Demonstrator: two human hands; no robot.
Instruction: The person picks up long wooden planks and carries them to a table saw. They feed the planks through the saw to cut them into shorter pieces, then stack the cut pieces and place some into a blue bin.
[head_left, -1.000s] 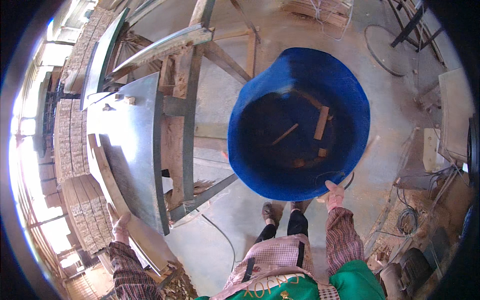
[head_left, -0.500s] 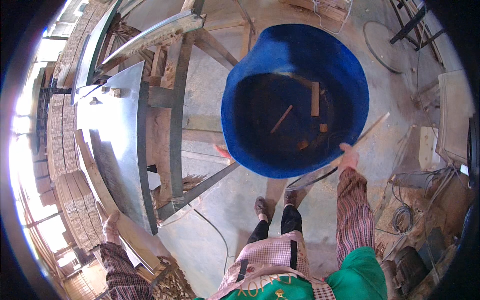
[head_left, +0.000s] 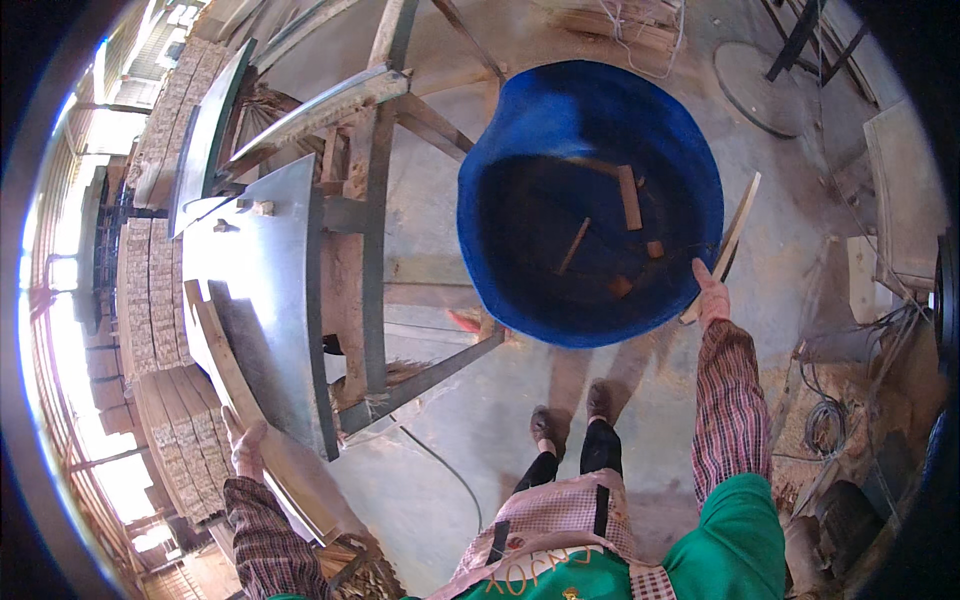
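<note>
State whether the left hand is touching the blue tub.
Apart: the head view plainly shows the shiny metal sheet and floor between the left hand and the blue tub.

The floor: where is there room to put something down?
Bare floor shows between the blue tub, shoes and right sleeve. Another patch lies between shoes and metal-topped table, but a thin cable crosses it. Coiled cables crowd the far right.

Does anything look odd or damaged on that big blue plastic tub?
Yes, the big blue plastic tub bends inward along its upper-left edge, so it looks misshapen rather than round, though the fisheye lens may exaggerate that.
</note>
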